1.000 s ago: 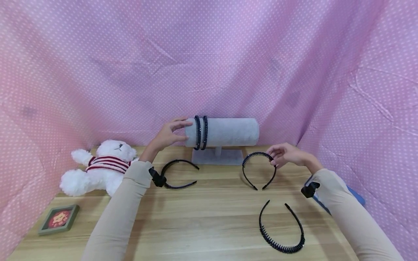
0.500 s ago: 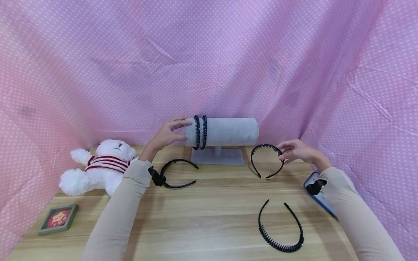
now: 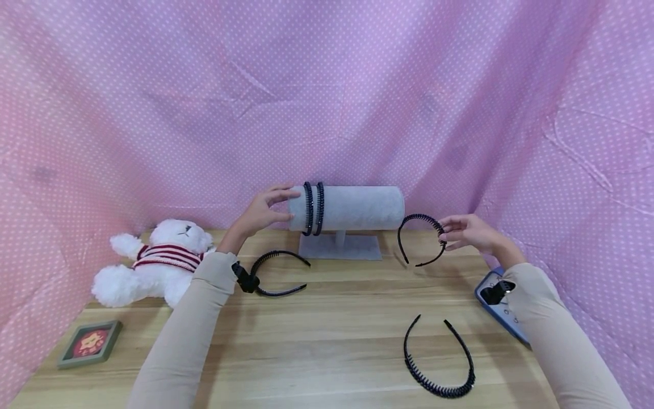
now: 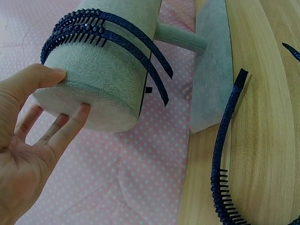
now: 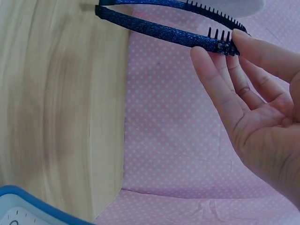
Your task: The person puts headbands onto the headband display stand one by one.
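Observation:
A grey velvet display stand (image 3: 363,207) has a horizontal roll on a flat base. Two dark beaded headbands with teeth, one headband (image 3: 309,209) beside another headband (image 3: 320,209), sit around its left part. My left hand (image 3: 258,213) grips the roll's left end; in the left wrist view the thumb (image 4: 44,76) lies on the roll and the fingertips are at the end face. My right hand (image 3: 470,234) pinches a dark toothed headband (image 5: 154,33) by its side, raised with its open ends down. In the head view it overlaps the roll's right end.
One headband (image 3: 281,251) lies on the table (image 3: 306,341) near my left wrist; another headband (image 3: 443,392) lies front right. A white plush bear (image 3: 168,261) and a small framed picture (image 3: 91,344) are at left. A blue-rimmed tray (image 3: 498,309) is partly under my right forearm. Pink dotted cloth (image 3: 327,85) surrounds the table.
My right hand has moved right, then up and back, carrying the headband with it towards the right end of the roll. My left hand stays at the roll's left end.

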